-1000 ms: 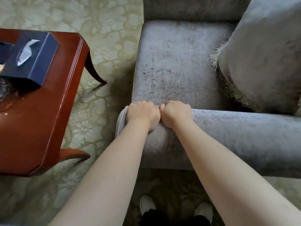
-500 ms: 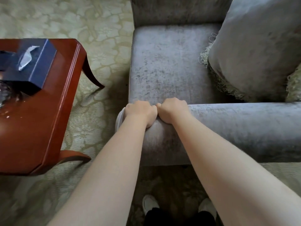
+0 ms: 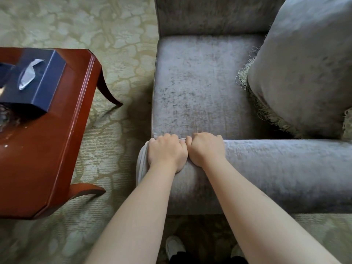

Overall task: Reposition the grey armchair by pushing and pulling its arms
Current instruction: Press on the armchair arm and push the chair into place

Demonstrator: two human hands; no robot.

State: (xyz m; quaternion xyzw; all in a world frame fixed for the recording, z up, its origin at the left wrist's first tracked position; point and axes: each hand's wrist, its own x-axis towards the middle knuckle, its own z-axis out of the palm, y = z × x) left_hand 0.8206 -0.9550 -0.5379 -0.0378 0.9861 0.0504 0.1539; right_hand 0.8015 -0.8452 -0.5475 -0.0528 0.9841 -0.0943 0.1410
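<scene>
A grey armchair point(image 3: 200, 88) stands on carpet point(image 3: 118, 130), near a red worktop point(image 3: 47, 159). Left hand point(image 3: 165, 152) and right hand point(image 3: 206, 149), touching, curl fingers point(image 3: 172, 137) over its near arm point(image 3: 276, 168), at the front end. Likely heavy; the plush fabric may slip.

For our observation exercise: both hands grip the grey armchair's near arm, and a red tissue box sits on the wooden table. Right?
No. The head view shows the tissue box on the wooden table is dark blue, not red. The left hand and right hand do grip the grey armchair's near arm.

Soft, dim daylight; wide-angle edge distortion.
</scene>
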